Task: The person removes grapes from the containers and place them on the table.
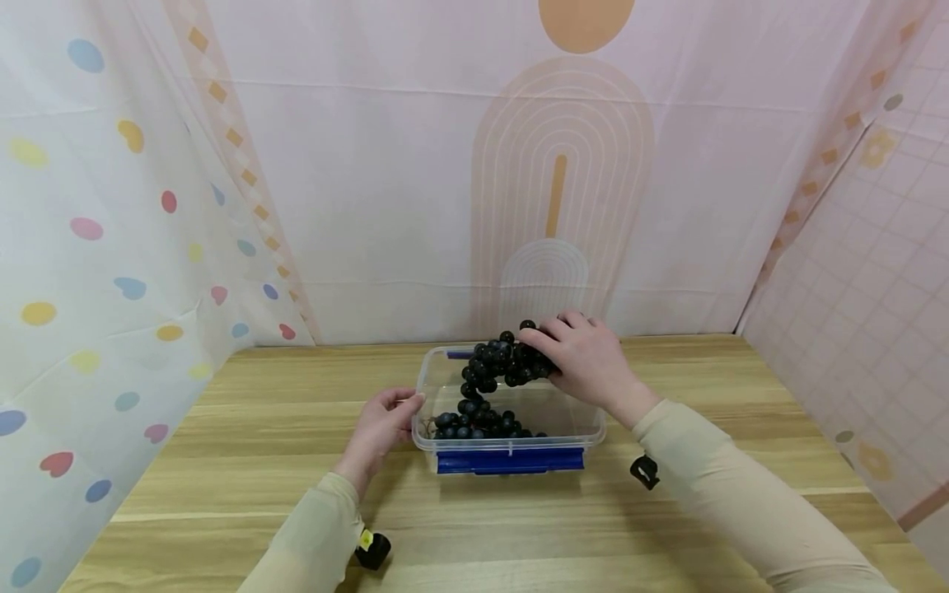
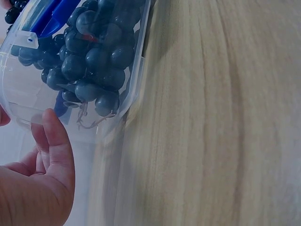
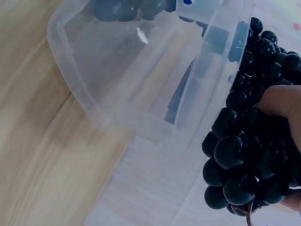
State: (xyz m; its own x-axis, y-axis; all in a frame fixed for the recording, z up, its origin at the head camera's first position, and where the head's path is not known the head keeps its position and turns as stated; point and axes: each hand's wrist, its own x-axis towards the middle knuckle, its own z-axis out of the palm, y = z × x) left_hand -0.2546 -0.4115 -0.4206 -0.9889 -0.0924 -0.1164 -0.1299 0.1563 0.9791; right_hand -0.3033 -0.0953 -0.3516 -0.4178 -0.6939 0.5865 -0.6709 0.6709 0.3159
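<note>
A clear plastic container point(image 1: 510, 443) with blue clips stands on the table, its top uncovered. Inside, toward its left, lies a bunch of dark grapes point(image 1: 474, 424), seen through the wall in the left wrist view point(image 2: 89, 61). Above the container's back half, my right hand point(image 1: 586, 358) grips another bunch of dark grapes point(image 3: 235, 160), thumb and fingers round the berries. That upper bunch hangs down leftward, and its lower end reaches the grapes below. My left hand point(image 1: 383, 427) holds the container's left side, thumb at the rim and fingers point(image 2: 59, 141) against the outer wall.
The wood-grain table point(image 1: 296, 436) reaches back to a patterned cloth backdrop point(image 1: 385, 206). More patterned cloth hangs at the left point(image 1: 111, 346) and right point(image 1: 860, 313). Black straps point(image 1: 373, 550) show at both wrists.
</note>
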